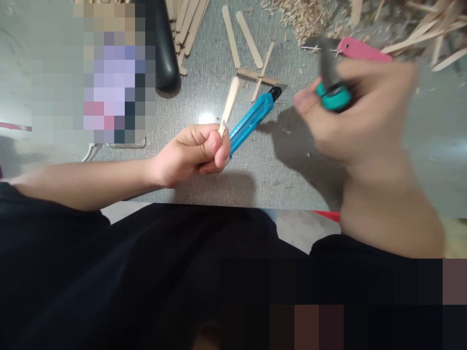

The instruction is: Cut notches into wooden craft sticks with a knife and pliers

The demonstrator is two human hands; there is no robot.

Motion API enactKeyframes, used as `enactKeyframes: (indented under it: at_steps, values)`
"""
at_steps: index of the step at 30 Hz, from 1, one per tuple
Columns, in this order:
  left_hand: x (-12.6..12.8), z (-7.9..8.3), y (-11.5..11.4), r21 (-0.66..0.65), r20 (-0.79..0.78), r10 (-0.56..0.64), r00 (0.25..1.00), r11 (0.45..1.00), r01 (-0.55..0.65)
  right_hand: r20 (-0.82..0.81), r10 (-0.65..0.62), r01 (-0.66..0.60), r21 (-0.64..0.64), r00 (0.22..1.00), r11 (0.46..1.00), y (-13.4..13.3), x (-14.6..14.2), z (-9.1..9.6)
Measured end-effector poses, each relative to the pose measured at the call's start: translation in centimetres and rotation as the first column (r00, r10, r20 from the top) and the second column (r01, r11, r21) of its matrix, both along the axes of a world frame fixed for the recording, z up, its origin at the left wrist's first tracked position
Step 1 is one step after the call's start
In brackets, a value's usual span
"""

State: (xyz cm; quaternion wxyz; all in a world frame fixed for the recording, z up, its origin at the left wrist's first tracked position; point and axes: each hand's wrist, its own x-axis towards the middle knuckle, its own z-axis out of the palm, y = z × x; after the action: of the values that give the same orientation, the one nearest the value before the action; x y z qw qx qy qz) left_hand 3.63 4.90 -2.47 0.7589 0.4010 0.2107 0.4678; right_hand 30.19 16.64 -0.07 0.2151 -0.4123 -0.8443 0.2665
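Note:
My left hand [197, 150] pinches a wooden craft stick [230, 99] between thumb and fingers, its rounded end pointing up and away. Beside and partly behind those fingers is a blue utility knife [251, 119]; its black tip reaches two crossed craft sticks [260, 78]. Raised at the right, my right hand [365, 107] is closed around a tool with a teal and black handle [333, 96]. The tool's grey metal end [327, 61] points up and is smeared by motion, so its exact kind cannot be made out.
Two loose craft sticks [249, 39] lie beyond the crossed pair. Wood shavings [302, 22] and a pink-handled blade [365, 48] are at the back right. At the back left are a black rounded object [167, 53] and more sticks [189, 24]. The table's front edge [233, 206] is close to my body.

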Motion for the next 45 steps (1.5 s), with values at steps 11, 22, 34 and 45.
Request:
enactKeyframes:
  at_steps: [11, 22, 34, 45]
  values:
    - [0.2, -0.3, 0.4, 0.027, -0.162, 0.124, 0.979, 0.992, -0.121, -0.113, 0.149, -0.164, -0.144, 0.982, 0.976, -5.0, -2.3, 0.9]
    - [-0.6, -0.4, 0.4, 0.423, -0.287, 0.354, 0.89, 0.881, -0.213, -0.072, 0.242, -0.248, -0.098, 0.968, 0.964, -5.2, -2.2, 1.4]
    - [-1.2, -1.1, 0.7, 0.762, -0.178, 0.42, 0.89, 0.631, -0.145, -0.119, 0.423, -0.421, 0.042, 0.898, 0.906, -4.7, -1.5, 0.8]
    - [-1.4, -1.0, 1.1, 0.894, -0.189, 0.559, 0.808, 0.438, -0.095, -0.048, 0.393, -0.393, 0.021, 0.918, 0.919, -5.5, -1.6, 0.9]
